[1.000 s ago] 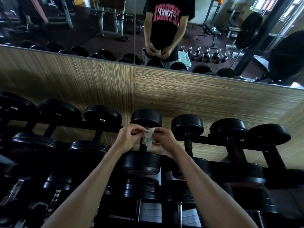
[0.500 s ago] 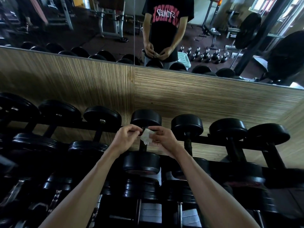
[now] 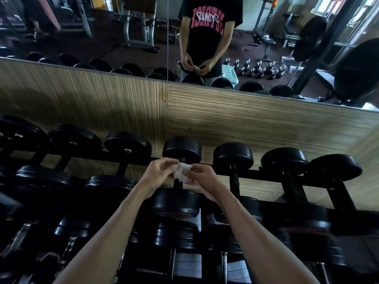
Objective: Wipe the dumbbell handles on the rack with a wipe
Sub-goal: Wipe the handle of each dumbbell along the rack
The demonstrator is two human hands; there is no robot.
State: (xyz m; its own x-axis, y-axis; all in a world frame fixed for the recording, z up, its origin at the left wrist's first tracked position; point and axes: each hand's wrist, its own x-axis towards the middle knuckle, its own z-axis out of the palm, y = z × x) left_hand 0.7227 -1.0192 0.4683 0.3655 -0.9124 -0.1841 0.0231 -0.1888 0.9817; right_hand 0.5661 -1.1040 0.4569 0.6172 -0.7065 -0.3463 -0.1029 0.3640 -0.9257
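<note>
**Wipe pinched between both hands above the centre dumbbell**

The small white wipe (image 3: 181,170), crumpled, sits right in front of the handle of the centre dumbbell (image 3: 178,177) on the top row of the rack (image 3: 266,173). Both hands have it. The left hand (image 3: 159,174) comes in from the left of that dumbbell, fingers curled, thumb and fingertips nipping the wipe's left edge. The right hand (image 3: 202,182) meets it from the right, thumb and forefinger pinching the right edge, so each grip is closed on the wipe. It hangs between the two hands, in front of the handle; whether it touches the handle cannot be told.

Out from the centre dumbbell, more black dumbbells line the rack's top row on both sides, and a lower row shows below it. Behind it stands a wood-grain panel (image 3: 102,103), and above that a mirror (image 3: 123,27), where a person in a black shirt with pink lettering holds both hands together.
</note>
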